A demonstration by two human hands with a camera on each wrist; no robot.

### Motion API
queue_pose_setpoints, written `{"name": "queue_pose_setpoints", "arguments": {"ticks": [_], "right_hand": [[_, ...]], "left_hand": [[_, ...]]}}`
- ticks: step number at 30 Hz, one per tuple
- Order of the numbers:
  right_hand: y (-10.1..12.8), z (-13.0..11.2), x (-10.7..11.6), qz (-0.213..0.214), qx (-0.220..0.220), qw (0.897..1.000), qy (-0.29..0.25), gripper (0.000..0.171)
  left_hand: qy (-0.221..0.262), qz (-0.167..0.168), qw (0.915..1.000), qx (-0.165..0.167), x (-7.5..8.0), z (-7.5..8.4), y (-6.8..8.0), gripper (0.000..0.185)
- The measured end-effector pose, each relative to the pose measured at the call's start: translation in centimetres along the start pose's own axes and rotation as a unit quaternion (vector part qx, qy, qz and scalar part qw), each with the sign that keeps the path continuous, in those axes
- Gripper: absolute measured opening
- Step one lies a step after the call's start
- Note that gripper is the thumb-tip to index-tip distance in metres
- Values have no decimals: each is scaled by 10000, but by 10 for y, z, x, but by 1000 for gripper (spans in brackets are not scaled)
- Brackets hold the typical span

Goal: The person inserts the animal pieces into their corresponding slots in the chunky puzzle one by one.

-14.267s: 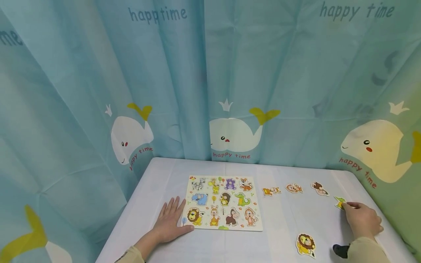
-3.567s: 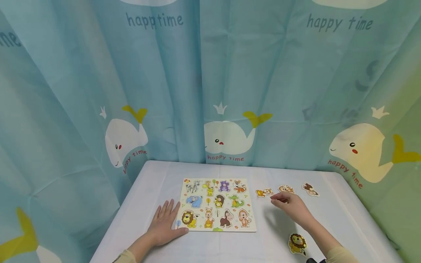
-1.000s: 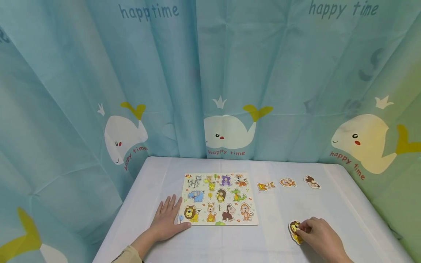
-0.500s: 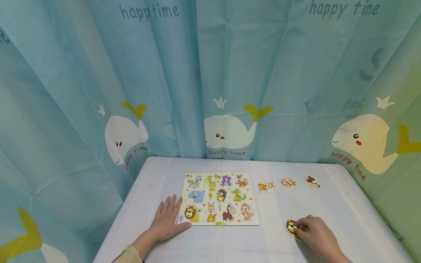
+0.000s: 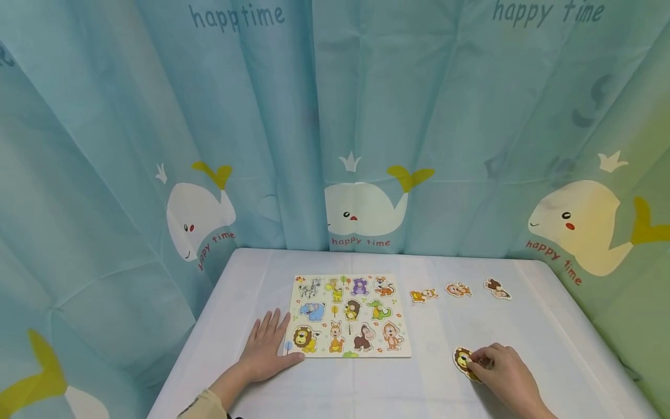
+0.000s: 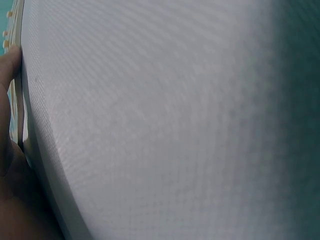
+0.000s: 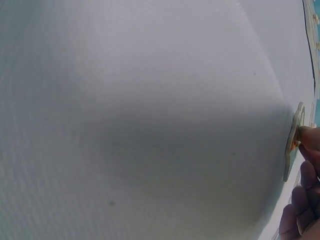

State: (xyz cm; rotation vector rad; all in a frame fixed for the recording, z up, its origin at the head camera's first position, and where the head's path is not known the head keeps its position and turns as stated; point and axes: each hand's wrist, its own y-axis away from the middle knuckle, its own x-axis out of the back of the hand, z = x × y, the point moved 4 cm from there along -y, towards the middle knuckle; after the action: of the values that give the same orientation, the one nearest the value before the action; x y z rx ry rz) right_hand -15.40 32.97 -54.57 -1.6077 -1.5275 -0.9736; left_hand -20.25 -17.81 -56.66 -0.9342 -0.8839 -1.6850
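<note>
My right hand pinches a lion puzzle piece by its knob, to the right of the puzzle board. In the right wrist view the piece is seen nearly edge-on, close over the white cloth, with thumb and finger on it. Flat on the table, my left hand has its fingers spread, fingertips and thumb at the left edge of the animal puzzle board. The left wrist view catches only part of that hand beside the board's edge.
Loose kangaroo, monkey and brown gorilla pieces lie in a row right of the board. A white cloth covers the table. Behind it hangs a blue whale-print curtain.
The crocodile piece my right hand held at the far right is gone from there. That hand has since taken the lion piece, now shifted slightly left and turned. My left hand stays put.
</note>
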Motion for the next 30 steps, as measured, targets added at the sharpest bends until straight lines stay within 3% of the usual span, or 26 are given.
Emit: {"name": "queue_pose_setpoints", "arguments": {"ticks": [8, 14, 22, 30], "right_hand": [[0, -7, 2, 190, 138, 9997, 101, 10], [-7, -26, 5, 491, 459, 9977, 65, 10], [-22, -67, -1, 421, 549, 9969, -369, 9], [-35, -114, -13, 368, 953, 9928, -625, 9]], "left_hand": [[2, 63, 10000, -3, -2, -1, -2, 108], [13, 163, 9999, -30, -5, -4, -3, 108], [-4, 192, 9996, -222, 1, 0, -3, 109], [-57, -4, 9999, -131, 2, 1, -3, 112]]}}
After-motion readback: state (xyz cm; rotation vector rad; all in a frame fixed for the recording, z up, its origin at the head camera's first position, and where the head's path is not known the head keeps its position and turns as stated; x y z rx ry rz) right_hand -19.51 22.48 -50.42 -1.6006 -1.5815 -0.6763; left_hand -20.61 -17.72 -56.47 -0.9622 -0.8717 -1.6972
